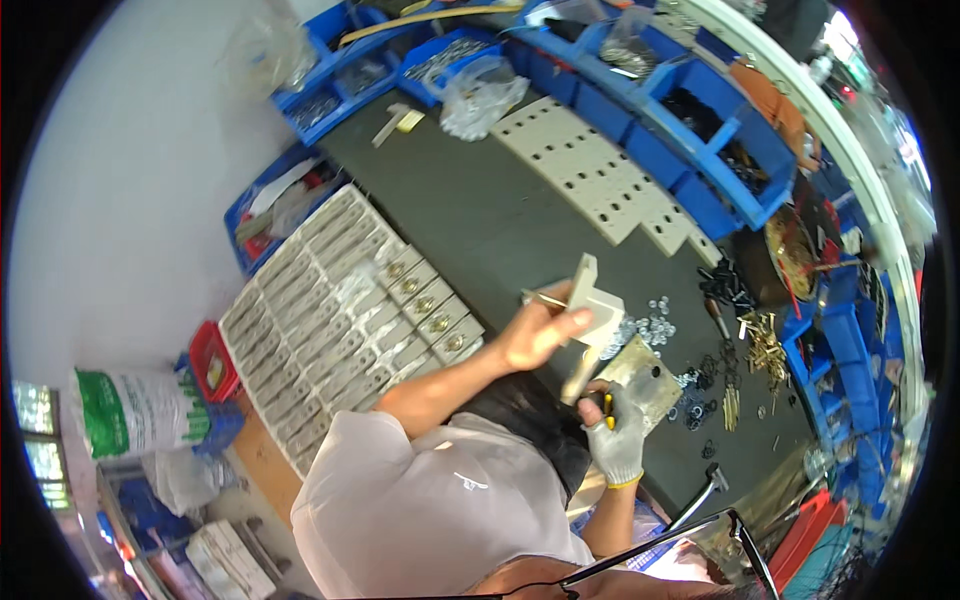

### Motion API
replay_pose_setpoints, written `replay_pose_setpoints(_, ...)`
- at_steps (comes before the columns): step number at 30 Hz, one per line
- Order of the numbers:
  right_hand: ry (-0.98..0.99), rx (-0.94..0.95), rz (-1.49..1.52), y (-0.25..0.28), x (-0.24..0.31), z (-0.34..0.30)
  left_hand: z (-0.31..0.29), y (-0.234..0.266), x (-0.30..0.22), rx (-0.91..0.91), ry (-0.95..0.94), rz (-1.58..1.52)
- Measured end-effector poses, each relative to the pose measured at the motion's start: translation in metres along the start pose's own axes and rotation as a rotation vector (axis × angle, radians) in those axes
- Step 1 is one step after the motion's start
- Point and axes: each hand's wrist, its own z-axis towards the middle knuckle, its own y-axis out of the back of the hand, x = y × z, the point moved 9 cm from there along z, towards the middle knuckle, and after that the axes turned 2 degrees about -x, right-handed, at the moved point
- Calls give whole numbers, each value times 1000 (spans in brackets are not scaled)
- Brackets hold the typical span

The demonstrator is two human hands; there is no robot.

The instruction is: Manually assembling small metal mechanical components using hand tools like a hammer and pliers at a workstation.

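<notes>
My bare left hand (538, 335) grips a cream-coloured angled bracket (598, 310) between thumb and fingers and holds it up over the bench. A thin rod sticks out beside those fingers. My right hand (614, 438) wears a pale work glove and is closed around a tool with a black-and-yellow handle (608, 408); its working end is hidden. A beige cylindrical piece (580, 376) lies between the two hands; whether either one touches it I cannot tell. Just past the gloved hand sits a flat metal plate (655, 372) with a dark hole.
Rows of cream metal parts (330, 290) lie left. Drilled cream plates (580, 165) lie behind, before blue bins (720, 140). Clear washers (648, 328), black fittings (728, 285), brass screws (765, 345), a screwdriver (717, 318) and a hammer (708, 485) are at the right.
</notes>
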Motion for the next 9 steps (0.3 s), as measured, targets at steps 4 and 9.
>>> replay_pose_setpoints(4,-160,36,185,17,-16,-5,-25,109,-102,-175,-242,665)
replay_pose_setpoints(9,-310,-60,142,50,-48,-4,-46,244,-139,-425,60,1300)
